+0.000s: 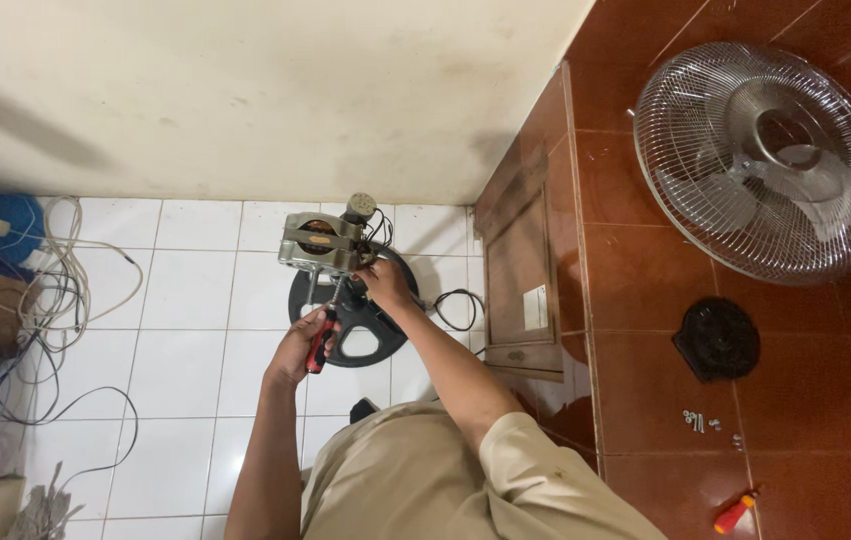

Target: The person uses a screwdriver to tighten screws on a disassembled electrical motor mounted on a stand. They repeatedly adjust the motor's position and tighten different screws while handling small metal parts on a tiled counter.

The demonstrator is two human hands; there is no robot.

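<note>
The left hand (296, 350) is wrapped around the red and black handle of a screwdriver (322, 340), fingers clamped tight on it, with the shaft slanting up toward the underside of a fan motor (321, 243). The motor, a grey metal block with copper windings showing and a small knob on top, sits upright above a round black base (366, 335) on the white tiled floor (186, 300), near the foot of the cream wall (246, 90). The right hand (386, 283) is closed on the lower right corner of the motor, fingers curled against the housing just beside a bundle of thin black wires; a black cord (458, 305) loops away on the tiles to the right.

To the right, a wooden cabinet door (521, 260) stands at the edge of a red-brown tiled surface (646, 380). On that surface lie a wire fan guard (761, 160) with the blades inside it, a round black cover (717, 338) just below it, a few small screws (698, 420) and a stubby red and orange screwdriver (734, 514). At the far left, white and grey cables (56, 290) lie tangled near a blue object (1, 222)
</note>
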